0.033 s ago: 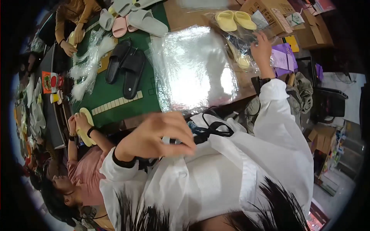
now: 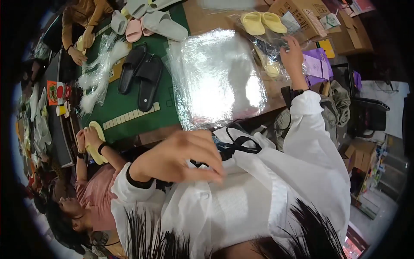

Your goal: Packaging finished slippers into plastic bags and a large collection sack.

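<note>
Left hand (image 2: 181,156) shifted slightly rightward, fingers curled above the white cotton-like shirt (image 2: 241,185); grip could not be told. Right hand (image 2: 292,54), fingers parted, hung near paired yellow open-toed slippers (image 2: 253,26). Shiny clear plastic-bag stack (image 2: 215,77) lay flat on the brown-and-green tabletop (image 2: 202,21), presumably for easy reach.

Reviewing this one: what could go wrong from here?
The clear bags reach the near edge of the table, close to the left hand; a brush might slide some off. The right hand is beside the yellow slippers and could nudge them.
</note>
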`<action>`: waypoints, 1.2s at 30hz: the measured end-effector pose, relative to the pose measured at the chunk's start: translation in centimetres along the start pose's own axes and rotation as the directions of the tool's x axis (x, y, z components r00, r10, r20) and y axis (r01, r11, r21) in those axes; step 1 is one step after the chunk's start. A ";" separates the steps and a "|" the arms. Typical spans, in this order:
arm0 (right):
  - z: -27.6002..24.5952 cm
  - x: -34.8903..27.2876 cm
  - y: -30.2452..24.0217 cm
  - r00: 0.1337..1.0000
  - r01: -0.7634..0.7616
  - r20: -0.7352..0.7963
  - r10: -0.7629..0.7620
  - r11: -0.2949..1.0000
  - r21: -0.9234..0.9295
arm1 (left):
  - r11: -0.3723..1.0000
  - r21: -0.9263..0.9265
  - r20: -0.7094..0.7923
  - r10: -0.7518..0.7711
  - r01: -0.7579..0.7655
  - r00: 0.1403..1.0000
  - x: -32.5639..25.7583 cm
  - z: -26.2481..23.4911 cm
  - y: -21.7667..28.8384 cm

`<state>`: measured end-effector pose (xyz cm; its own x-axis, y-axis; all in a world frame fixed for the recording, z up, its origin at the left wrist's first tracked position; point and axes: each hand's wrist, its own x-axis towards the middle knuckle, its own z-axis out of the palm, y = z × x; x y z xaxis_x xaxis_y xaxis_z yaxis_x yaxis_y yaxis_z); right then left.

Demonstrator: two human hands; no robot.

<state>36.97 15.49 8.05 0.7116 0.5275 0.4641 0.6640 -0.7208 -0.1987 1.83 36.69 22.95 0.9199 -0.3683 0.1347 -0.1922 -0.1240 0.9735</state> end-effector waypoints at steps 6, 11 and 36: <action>-3.0 -1.6 -3.1 1.000 -0.025 0.028 0.013 0.868 0.496 | 0.997 0.072 0.269 -0.055 0.037 0.962 3.1 3.6 1.2; -3.6 -1.9 -3.9 1.000 0.003 -0.013 0.005 0.837 0.548 | 0.971 -0.227 0.117 0.098 -0.069 0.988 4.1 5.7 1.8; -15.1 -0.7 -10.0 0.152 -0.517 0.044 -0.987 -0.041 0.855 | 0.990 -0.133 -0.741 -0.131 0.047 0.659 -2.6 6.8 2.1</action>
<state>26.33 15.57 22.72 -0.5369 0.8121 0.2286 -0.1987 0.1416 -0.9698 -3.27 31.12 23.40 0.8843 0.4563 0.0985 -0.1016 -0.0179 0.9947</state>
